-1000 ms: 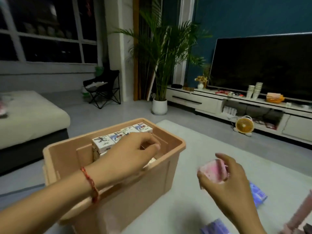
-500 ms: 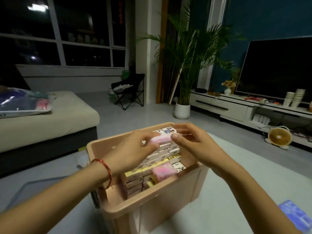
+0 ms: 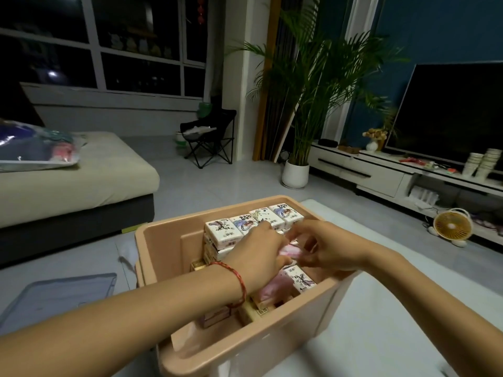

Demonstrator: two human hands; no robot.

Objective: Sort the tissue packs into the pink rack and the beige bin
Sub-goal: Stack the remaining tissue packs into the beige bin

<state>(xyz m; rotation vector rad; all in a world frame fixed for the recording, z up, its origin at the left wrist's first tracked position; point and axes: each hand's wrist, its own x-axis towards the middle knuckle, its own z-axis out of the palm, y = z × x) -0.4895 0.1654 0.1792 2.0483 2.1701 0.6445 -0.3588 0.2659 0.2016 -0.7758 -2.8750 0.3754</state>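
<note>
The beige bin [image 3: 163, 240] stands in front of me on a pale mat, filled with several white printed tissue packs [image 3: 221, 229] stacked in rows. Both my hands are inside it. My left hand [image 3: 255, 257] and my right hand [image 3: 326, 248] together hold a pink tissue pack [image 3: 291, 251] low over the stacked packs, fingers curled round its ends. Another pink pack [image 3: 272, 289] lies lower in the bin near the front wall. The pink rack is out of view.
A grey lid [image 3: 54, 297] lies on the floor at the left. A low sofa [image 3: 81, 191] is behind it. A potted palm [image 3: 295, 174], a TV cabinet [image 3: 381, 175] and a small orange fan [image 3: 451, 227] stand beyond the bin.
The pink pack went from my right hand alone, outside the bin, to both hands over the bin, and has now come down lower onto the stacked packs.
</note>
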